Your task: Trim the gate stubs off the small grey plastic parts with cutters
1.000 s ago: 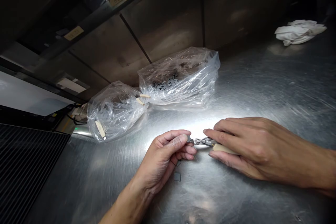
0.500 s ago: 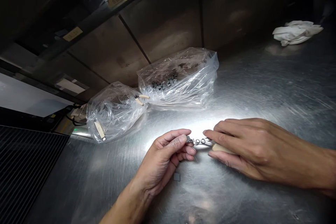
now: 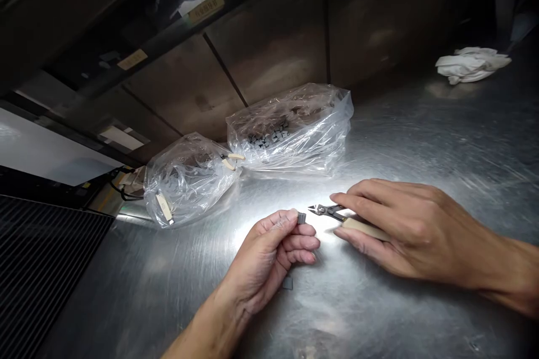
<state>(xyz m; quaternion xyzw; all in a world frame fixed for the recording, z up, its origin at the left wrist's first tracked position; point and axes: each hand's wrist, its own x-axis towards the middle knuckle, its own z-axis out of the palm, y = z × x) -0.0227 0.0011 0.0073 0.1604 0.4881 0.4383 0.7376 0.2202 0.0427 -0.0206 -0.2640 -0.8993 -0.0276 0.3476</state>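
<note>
Between thumb and forefinger, my left hand [image 3: 269,255] pinches a small grey piece [image 3: 302,217]. My right hand [image 3: 400,227] holds cutting pliers [image 3: 330,211] with cream handles; one handle lies along the fingers. The plier tips point left and sit just right of the grey piece, apart from it. A second flat grey piece [image 3: 288,282] lies on the metal table [image 3: 362,314] below my left hand.
Behind the hands stand a clear plastic bag [image 3: 311,146] with many small grey pieces and another clear bag [image 3: 189,185]. A second cream-handled tool [image 3: 229,160] and a cream strip [image 3: 164,207] lie at the bags. A white cloth [image 3: 471,64] is at the back right.
The plier tips have come away from the piece in my left hand, up and to the left. The grey piece now shows more clearly at my fingertips. The camera view has shifted slightly.
</note>
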